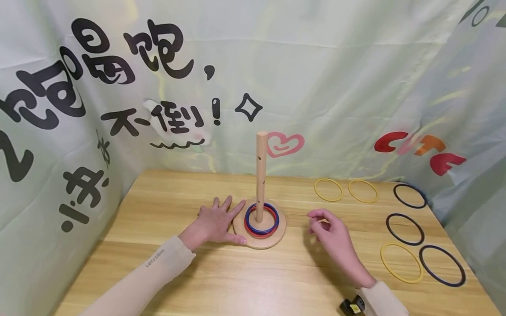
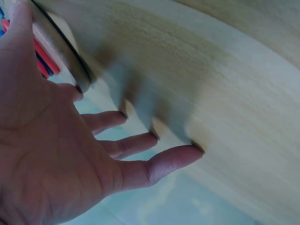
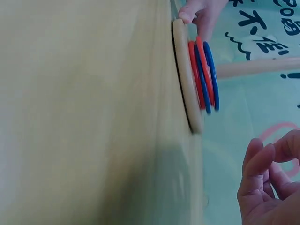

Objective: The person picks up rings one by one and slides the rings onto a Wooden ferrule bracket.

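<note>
Printed cloth point(image 1: 324, 83) backed a wooden table point(image 1: 276, 285). Beyond and right of the right hand point(image 1: 334, 235) lay three yellow rings point(image 1: 334, 201) and three dark rings point(image 1: 451, 285). One base point(image 1: 262, 243) with one post point(image 1: 261, 171) stood between the hands, which were apart — the left hand point(image 1: 217, 223) spread, touching the base's edge; the right loosely curled in the air, empty. Around the post, the right wrist view showed four stacked rings — two red rings point(image 3: 194, 70), two blue rings point(image 3: 213, 77) — where the head view showed mainly the top blue.
</note>
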{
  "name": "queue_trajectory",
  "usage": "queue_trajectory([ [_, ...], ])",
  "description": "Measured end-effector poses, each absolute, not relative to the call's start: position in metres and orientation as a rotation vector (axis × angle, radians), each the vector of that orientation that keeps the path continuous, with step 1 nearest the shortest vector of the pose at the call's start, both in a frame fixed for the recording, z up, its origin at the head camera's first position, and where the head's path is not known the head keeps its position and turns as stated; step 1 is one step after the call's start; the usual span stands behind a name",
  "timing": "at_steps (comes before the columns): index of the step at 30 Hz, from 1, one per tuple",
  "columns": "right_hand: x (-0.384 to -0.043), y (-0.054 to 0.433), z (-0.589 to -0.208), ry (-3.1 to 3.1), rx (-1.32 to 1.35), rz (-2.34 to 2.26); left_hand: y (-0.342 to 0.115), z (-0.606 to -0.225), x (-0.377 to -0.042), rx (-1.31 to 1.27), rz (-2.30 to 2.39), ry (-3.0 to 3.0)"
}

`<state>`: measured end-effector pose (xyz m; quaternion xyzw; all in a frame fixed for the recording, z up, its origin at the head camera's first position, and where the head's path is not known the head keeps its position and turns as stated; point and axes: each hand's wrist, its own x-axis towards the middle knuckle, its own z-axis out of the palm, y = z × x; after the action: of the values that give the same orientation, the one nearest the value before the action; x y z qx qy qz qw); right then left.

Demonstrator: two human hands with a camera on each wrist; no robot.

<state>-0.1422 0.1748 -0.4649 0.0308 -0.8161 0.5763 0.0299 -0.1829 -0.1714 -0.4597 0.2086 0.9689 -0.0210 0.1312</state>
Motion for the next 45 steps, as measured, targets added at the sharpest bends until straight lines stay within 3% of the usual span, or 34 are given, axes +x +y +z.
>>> queue_trajectory([
  [18, -0.084, 0.297, -0.472, -2.725, -0.192, 1.231, -0.170, -0.461, -0.182, 0.612, -0.069, 2.813],
  [28, -0.081, 0.353, -0.478, -3.099, -0.349, 1.021, -0.169, -0.459, -0.182, 0.597, -0.078, 2.807],
  [36, -0.081, 0.369, -0.486, -3.261, -0.247, 0.844, -0.170, -0.460, -0.183, 0.597, -0.059, 2.803],
  [45, -0.085, 0.353, -0.482, -3.304, -0.201, 0.807, -0.171, -0.461, -0.183, 0.603, -0.082, 2.807],
])
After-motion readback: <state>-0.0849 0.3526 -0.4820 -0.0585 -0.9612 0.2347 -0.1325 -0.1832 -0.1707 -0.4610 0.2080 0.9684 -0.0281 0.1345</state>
